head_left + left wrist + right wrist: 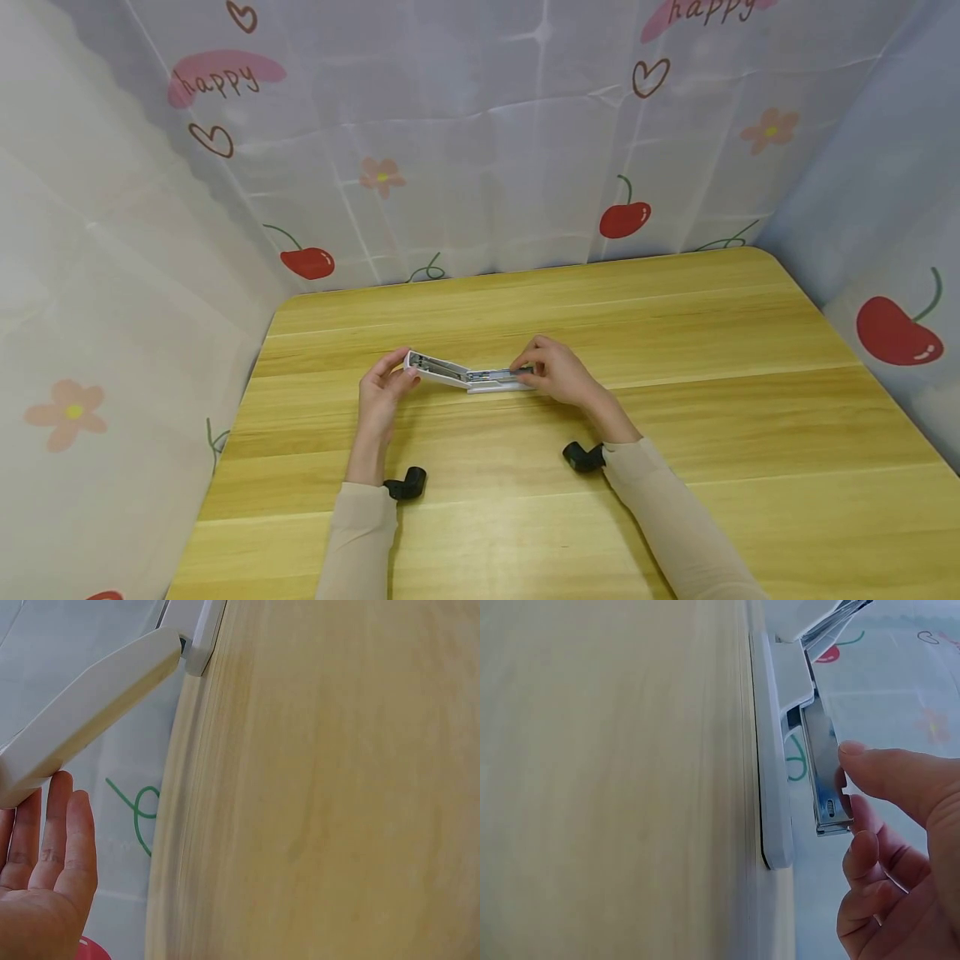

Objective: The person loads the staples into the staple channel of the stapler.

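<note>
A white stapler (498,387) sits on the table, folded wide apart at its hinge. My left hand (381,398) grips the free end of its raised top arm (442,372), thumb in front and fingers behind. In the left wrist view, the fingertips (60,784) meet the underside of that arm. My right hand (555,371) is over the front of the metal staple tray (821,765). Its thumb and index finger pinch a small dark metallic piece that looks like a strip of staples (842,782), mostly hidden by the fingers. The other fingers curl below it.
The wood-grain table (480,517) stretches around both hands. Behind it hangs a pale curtain (480,192) printed with cherries and flowers, with more curtain at both sides. A black wrist camera (407,483) is on the left wrist, another black camera (582,457) on the right.
</note>
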A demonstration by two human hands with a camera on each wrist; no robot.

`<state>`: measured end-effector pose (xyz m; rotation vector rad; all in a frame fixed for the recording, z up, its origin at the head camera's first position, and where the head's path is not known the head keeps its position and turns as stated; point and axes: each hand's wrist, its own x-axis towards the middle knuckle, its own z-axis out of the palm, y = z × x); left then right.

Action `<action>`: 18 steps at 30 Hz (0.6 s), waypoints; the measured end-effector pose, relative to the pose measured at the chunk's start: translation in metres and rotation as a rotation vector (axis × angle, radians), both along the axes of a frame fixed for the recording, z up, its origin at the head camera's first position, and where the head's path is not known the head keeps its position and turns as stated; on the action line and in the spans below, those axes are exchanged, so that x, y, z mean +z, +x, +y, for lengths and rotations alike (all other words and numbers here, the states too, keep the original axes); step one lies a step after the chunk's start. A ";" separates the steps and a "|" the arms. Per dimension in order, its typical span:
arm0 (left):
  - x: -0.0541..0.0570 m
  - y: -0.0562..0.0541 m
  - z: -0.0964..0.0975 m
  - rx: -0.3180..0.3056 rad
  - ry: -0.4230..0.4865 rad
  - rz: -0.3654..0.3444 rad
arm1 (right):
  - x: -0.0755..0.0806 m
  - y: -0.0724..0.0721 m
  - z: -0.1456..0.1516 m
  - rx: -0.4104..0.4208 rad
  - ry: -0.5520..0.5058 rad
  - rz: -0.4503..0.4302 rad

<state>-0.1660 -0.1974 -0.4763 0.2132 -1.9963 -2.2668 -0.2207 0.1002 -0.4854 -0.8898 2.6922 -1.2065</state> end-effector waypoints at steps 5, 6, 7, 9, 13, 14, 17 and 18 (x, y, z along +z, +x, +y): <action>-0.001 0.000 0.000 -0.001 -0.007 0.002 | -0.002 0.001 0.000 0.000 0.015 -0.002; 0.000 0.000 0.000 0.001 -0.002 0.004 | -0.002 0.001 0.000 -0.002 0.017 -0.002; 0.000 0.000 0.000 0.002 -0.003 0.006 | -0.001 0.001 0.000 -0.004 0.017 -0.003; 0.000 0.000 0.000 0.003 0.001 0.007 | -0.001 0.002 0.001 -0.007 0.016 -0.003; 0.000 0.000 0.000 0.000 0.003 0.011 | 0.001 0.002 0.000 0.011 0.012 0.019; 0.000 0.001 0.000 -0.001 0.009 0.011 | 0.001 0.002 0.000 0.017 0.016 0.025; 0.000 0.001 -0.001 -0.005 0.008 0.007 | 0.000 0.002 -0.002 0.030 0.036 0.040; 0.000 0.001 -0.001 -0.006 0.009 0.005 | 0.000 0.002 -0.002 0.032 0.041 0.041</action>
